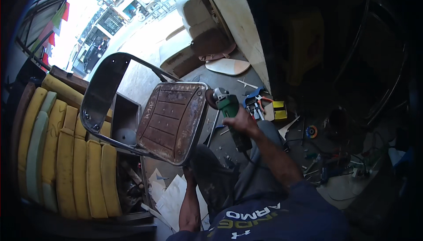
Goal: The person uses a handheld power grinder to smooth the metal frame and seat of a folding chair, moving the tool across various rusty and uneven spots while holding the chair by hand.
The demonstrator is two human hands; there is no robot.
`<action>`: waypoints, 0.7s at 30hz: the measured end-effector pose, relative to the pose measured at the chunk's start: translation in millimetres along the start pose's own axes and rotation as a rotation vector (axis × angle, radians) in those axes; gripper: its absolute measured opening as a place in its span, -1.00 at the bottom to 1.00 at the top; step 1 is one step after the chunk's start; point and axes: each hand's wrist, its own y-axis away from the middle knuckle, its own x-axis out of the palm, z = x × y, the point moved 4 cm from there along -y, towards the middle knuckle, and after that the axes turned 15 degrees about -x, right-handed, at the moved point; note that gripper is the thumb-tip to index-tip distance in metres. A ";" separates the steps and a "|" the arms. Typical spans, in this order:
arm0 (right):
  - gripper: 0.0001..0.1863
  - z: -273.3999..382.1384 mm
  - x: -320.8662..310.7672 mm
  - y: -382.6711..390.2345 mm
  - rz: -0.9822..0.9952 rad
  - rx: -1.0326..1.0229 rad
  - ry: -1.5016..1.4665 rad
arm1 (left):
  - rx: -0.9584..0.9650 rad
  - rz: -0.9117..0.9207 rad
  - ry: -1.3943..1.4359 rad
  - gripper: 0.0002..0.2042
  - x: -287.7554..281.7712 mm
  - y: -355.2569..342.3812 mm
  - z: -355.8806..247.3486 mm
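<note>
A metal folding chair (169, 122) with a rusty brown seat and an open, curved backrest frame is tilted in front of me. My left hand (189, 176) holds it from below at the seat's near corner; the seat hides most of the fingers. My right hand (241, 121) is closed around a green and black angle grinder (229, 105). The grinder's disc (211, 99) is at the seat's right rim, near its far corner; I cannot tell whether they touch. A cord runs from the grinder's lower end beside my knee.
Yellow foam cushions (81, 166) are stacked at left. White sheets (174, 201) lie below the chair. A toolbox (264, 107), a loose disc (311, 131), tools and cables lie on the floor at right. A pale board (228, 66) lies beyond, beside a large panel (240, 20).
</note>
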 end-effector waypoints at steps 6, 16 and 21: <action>0.13 20.2 29.3 45.2 0.117 -0.049 0.214 | 0.053 0.083 0.200 -0.54 -25.1 -20.4 25.1; 0.14 22.2 25.0 -3.0 0.078 -0.137 0.322 | 0.052 -0.007 0.069 -0.54 -57.2 -33.4 47.7; 0.13 53.0 41.3 65.8 0.318 -0.186 0.471 | -0.066 0.084 0.122 -0.48 -37.1 -15.8 35.2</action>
